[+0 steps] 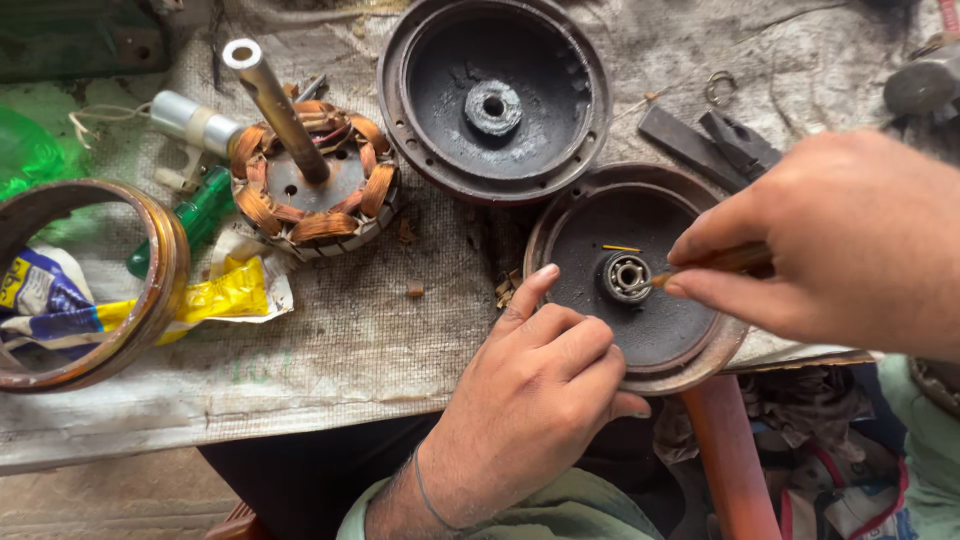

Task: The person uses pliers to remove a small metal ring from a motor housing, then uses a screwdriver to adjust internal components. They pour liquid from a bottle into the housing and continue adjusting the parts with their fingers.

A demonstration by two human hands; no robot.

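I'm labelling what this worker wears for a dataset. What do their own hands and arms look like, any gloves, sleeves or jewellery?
Both hands are bare, no gloves or rings visible. The left hand has a thin dark thread around the wrist, and its forearm is uncovered. The right hand is also bare; its wrist runs out of view.

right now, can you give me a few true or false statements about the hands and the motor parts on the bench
1. The right hand holds a thin tool whose tip meets the bearing. True.
2. The left hand lifts the round cover off the bench. False: it rests on the cover's rim, and the cover lies on the bench.
3. The copper winding has a metal shaft standing up from its middle. True.
4. The second cover sits at the near edge, beside the left hand. False: it lies farther back, beyond the cover being worked on.
5. A metal ring lies at the left, over a blue and yellow wrapper. True.
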